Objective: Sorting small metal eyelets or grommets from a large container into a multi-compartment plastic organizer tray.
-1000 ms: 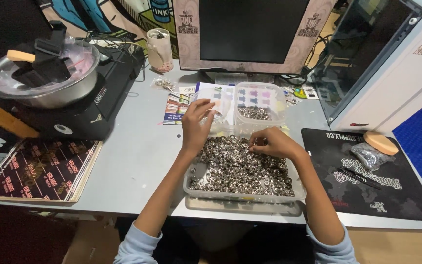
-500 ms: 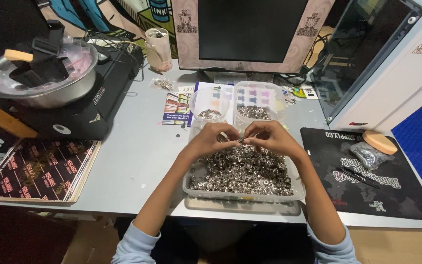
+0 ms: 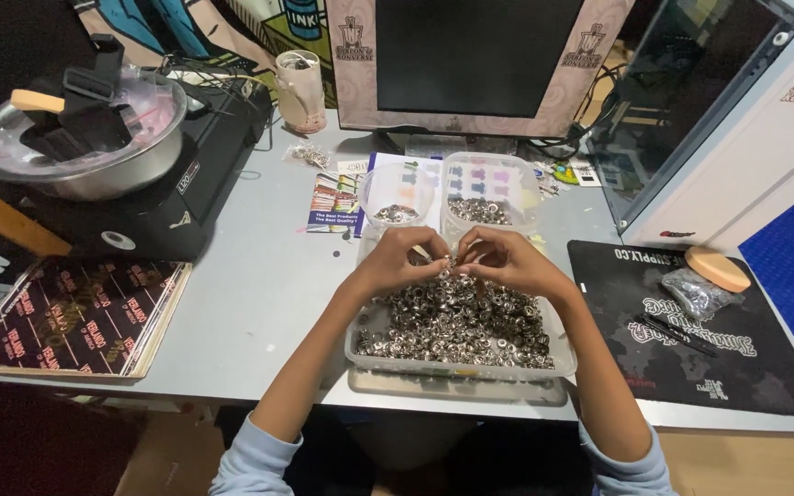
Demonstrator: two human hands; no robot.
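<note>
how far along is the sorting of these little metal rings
Done: the two small clear tubs hold only thin layers. In hand: left hand and right hand meet over the pile. Left: the big tray is nearly full.

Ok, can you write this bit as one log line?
left hand: fingers pinching small metal piece | right hand: same | both over tray of metal rings

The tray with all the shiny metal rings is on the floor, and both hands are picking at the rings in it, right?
Not quite. The tray of metal rings sits on the grey table, not the floor. The rest holds: the left hand and right hand meet over the rings, picking at them. The head view shows it.
</note>
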